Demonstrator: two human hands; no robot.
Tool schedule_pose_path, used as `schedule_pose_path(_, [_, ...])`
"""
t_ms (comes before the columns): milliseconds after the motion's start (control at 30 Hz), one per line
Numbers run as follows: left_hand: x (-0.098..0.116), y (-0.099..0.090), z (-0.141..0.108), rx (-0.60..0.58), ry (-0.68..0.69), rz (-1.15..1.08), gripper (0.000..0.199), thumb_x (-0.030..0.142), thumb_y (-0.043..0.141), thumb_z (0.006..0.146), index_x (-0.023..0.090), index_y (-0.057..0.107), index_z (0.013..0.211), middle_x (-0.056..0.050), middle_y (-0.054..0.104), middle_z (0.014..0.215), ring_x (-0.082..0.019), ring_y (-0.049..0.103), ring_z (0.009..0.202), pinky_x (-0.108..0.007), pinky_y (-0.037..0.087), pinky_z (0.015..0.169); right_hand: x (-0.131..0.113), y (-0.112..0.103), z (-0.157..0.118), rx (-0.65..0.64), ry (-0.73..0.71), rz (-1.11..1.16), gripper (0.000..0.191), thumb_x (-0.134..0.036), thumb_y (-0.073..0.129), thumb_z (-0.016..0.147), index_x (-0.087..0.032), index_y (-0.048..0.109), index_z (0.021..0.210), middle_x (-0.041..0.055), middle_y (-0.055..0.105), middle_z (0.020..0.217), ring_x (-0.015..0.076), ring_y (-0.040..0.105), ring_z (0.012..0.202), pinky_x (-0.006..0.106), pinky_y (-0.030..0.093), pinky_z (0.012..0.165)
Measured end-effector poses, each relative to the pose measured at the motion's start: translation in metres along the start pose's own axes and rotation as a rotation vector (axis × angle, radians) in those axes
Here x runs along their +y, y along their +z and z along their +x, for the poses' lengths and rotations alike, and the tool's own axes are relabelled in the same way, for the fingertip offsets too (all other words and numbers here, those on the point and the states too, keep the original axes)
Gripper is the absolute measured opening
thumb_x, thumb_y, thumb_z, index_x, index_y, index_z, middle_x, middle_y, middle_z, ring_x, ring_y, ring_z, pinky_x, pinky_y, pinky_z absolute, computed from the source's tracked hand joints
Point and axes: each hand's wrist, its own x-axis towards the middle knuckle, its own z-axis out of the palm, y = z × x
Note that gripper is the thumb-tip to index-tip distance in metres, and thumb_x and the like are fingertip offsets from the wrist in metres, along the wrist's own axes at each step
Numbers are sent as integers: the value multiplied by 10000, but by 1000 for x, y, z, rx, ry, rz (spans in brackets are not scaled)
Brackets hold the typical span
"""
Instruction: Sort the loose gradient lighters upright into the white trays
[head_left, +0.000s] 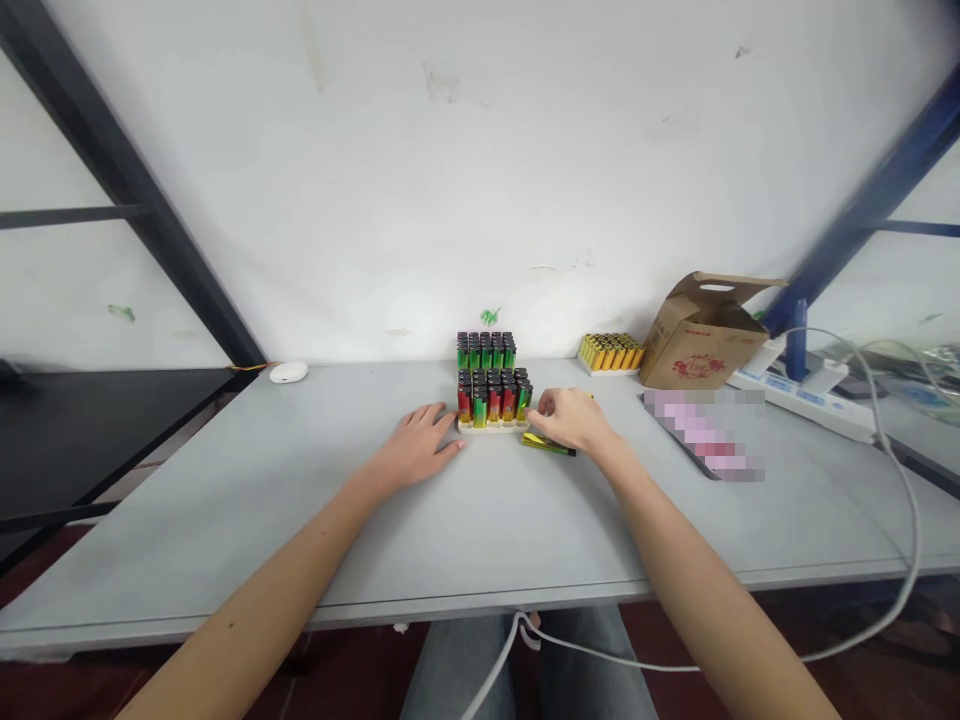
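A white tray point(491, 430) holds upright rows of red and green lighters point(494, 403) with black tops. My left hand point(420, 443) rests on the table at the tray's left side, fingers apart, its fingertips close to the tray edge. At the front right corner, my right hand point(570, 418) has its thumb and fingers closed at a green lighter point(524, 402); the hand partly hides the grip. A yellow-green lighter with a black end point(550, 444) lies on the table below that hand.
Green lighters point(487, 352) stand behind the tray. Yellow ones in a white tray point(611, 352) sit by an open cardboard box point(701, 335). Right of me lie a phone-like slab with a blurred face point(697, 435) and a power strip point(806, 400). A white case point(289, 372) is far left.
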Motion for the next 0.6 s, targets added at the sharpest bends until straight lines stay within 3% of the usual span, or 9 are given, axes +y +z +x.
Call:
schedule_pose_path(167, [1,0,0,-7,-1,18,475,474,357,984,195,464,1354,-147,467,1406,-294,422,1322,-468,352,1088,13,-4,1,-340,-168,163,360,-555,719,650,-207,632,691,-1,629,649,144,531,580,262,345,538])
schedule_pose_path(400, [0,1,0,0,6,25,470,473,361,983,194,469,1346,-149,466,1403,-290,425,1318,-462,354,1087,21,-1,6,-510,-219,533,395,-490,807,590,-176,594,701,-41,540,622,98,440,573,234,329,526])
schedule_pose_path(500, [-1,1,0,3,11,13,469,470,359,984,189,476,1341,-155,465,1406,-294,421,1319,-475,359,1083,16,-5,5,-517,-235,774,375,-458,797,642,-165,601,772,-70,485,568,71,368,519,220,269,488])
schedule_pose_path(600, [-1,1,0,6,19,2,482,477,347,986,185,475,1347,-157,472,1400,-304,428,1313,-489,363,1081,10,-7,4,-375,-226,961,385,-422,796,672,-160,640,907,-77,501,547,64,359,492,210,258,477])
